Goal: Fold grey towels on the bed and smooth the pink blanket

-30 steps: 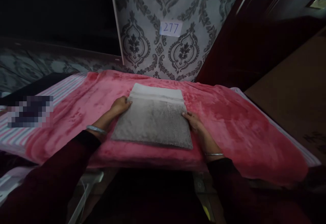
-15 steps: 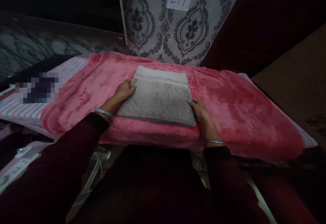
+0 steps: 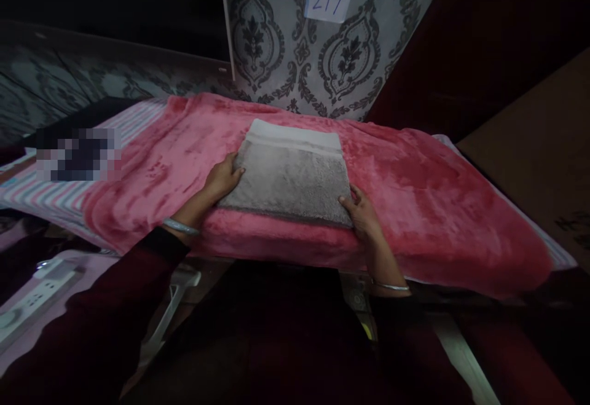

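A folded grey towel [image 3: 290,177] with a pale band along its far end lies flat on a pink plush blanket [image 3: 424,196]. My left hand [image 3: 224,179] grips the towel's left edge, thumb on top and fingers at the side. At the near right corner, my right hand [image 3: 362,208] pinches the edge, its thumb resting on the upper face. The fingertips beneath the towel are hidden on both sides.
Striped cloth [image 3: 55,193] shows under the blanket at the left, with a blurred-out item on it. A power strip [image 3: 39,300] sits at lower left. Behind stand a dark screen [image 3: 115,11] and a patterned wall with a paper marked 277 [image 3: 328,2]. A brown box [image 3: 534,141] is at right.
My right hand has slid along the towel's right edge toward the near corner. My left hand has moved slightly nearer along the left edge. The towel stays in place.
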A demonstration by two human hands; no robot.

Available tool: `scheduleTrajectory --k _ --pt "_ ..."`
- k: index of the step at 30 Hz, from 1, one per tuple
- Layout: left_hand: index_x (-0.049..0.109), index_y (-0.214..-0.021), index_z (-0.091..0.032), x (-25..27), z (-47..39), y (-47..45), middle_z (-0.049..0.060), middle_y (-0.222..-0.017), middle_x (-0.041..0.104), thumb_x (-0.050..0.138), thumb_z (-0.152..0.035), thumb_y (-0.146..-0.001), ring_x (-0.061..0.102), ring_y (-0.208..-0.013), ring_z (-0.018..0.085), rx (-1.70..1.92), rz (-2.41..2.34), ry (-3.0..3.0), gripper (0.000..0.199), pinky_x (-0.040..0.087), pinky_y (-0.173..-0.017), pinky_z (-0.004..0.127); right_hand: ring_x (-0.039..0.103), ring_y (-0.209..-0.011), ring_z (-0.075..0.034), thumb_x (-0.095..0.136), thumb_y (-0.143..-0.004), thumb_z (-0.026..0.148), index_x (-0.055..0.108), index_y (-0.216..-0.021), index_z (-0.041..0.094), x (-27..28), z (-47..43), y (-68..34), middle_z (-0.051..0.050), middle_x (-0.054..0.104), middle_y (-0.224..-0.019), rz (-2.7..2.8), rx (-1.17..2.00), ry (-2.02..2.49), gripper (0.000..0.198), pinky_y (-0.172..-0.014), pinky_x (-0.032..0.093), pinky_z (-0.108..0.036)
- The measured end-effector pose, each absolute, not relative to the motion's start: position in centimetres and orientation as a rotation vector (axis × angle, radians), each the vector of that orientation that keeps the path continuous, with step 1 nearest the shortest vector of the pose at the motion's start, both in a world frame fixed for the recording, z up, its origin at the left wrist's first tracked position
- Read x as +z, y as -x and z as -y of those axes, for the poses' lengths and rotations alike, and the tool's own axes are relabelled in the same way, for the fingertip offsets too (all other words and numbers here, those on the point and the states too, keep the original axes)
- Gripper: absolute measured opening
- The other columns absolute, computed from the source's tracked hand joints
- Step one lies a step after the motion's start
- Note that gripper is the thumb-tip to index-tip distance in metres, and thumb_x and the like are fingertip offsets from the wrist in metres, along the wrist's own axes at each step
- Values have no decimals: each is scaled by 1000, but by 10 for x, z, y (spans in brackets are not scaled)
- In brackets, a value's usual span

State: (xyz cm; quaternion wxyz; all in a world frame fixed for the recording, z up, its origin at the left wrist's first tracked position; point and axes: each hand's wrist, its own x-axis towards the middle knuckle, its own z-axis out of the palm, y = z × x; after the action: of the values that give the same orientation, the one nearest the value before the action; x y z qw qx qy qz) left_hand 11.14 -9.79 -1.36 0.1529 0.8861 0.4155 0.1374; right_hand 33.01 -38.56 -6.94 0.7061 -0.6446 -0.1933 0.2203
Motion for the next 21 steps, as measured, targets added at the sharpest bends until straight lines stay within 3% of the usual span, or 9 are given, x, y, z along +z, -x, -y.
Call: scheduleTrajectory --k 5,10,13,17,21 --pt "64 -132 -14 -18 137 -97 18 -129 64 51 -29 -94 58 -120 35 772 -869 -2803 42 46 -103 50 72 -101 -30 87 -61 43 62 -134 22 -67 396 -319 -8 78 -105 344 529 1372 80 -86 59 -45" --pt "62 -135 -16 -44 207 -101 17 -137 62 57 -38 -97 54 -125 34 823 -50 -2978 44 44 -104 49 71 -106 -28 89 -60 37 63 -133 24 -60 401 -309 -7 77 -113 329 559 1308 79 -88 60 -44" --pt "62 -134 -15 -52 229 -110 17 -134 64 59 -41 -97 56 -121 33 779 -59 -3034 46 46 -100 47 72 -97 -25 89 -61 32 66 -127 26 -54 402 -303 -5 76 -114 278 604 1265 71 -74 64 -38" --pt "61 -135 -15 -47 233 -119 17 -131 65 59 -24 -94 60 -111 31 679 -213 -3086 42 48 -92 45 70 -68 -16 88 -64 26 68 -119 30 -43 401 -297 1 75 -105 205 709 1132 59 -49 61 -27" --pt "58 -140 -15 -45 229 -124 18 -139 62 53 -7 -88 59 -113 31 703 -276 -3148 52 48 -91 45 64 -50 -12 87 -64 24 68 -108 29 -40 396 -291 3 74 -89 144 732 1021 48 -42 56 -23"
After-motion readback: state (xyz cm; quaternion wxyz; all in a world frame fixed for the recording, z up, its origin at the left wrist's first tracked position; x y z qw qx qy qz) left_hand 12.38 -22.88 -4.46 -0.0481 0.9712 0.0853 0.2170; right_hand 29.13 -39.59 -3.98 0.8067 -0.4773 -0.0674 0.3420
